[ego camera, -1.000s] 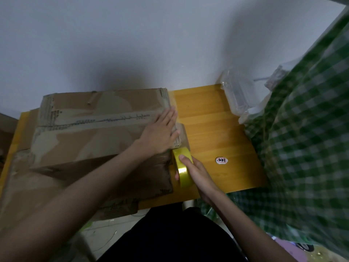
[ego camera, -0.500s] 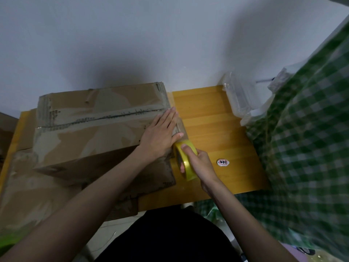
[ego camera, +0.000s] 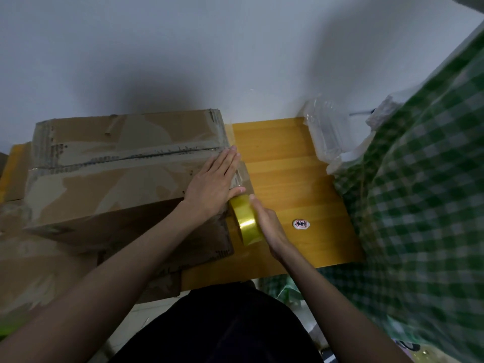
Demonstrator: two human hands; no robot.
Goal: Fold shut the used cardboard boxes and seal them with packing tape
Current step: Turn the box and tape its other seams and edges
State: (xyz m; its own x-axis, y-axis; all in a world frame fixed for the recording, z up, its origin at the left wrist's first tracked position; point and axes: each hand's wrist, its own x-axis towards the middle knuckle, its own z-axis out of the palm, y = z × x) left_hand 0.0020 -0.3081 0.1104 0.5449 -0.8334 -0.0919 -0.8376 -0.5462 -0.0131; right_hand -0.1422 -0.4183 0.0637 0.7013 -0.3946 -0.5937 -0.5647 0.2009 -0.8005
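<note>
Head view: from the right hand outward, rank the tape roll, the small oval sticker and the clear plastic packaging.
1. Tape roll, gripped by the right hand.
2. Oval sticker, just right of that hand on the table.
3. Clear plastic packaging, far right corner by the wall.

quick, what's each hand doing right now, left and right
Left hand: open, fingers straight, pressing flat on the top of the cardboard box at its right end.
Right hand: grips the yellow tape roll beside the box.
</note>
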